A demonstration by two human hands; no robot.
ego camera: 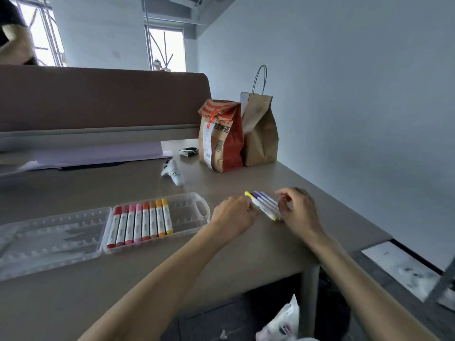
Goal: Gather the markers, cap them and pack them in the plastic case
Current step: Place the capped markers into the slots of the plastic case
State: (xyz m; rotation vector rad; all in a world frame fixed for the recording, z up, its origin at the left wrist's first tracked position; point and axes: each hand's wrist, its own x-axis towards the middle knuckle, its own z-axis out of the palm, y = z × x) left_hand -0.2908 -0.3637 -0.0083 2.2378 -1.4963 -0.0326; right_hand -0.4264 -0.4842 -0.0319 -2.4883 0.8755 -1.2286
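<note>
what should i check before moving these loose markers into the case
1. Case open: ok.
2. Free slots beside the packed markers: ok.
3. Loose markers bunched side by side: ok.
4. Caps on all the loose markers: cannot tell.
5. Left hand and right hand on either side of the bunch: ok.
6. Firm hold on the bunch: cannot tell.
</note>
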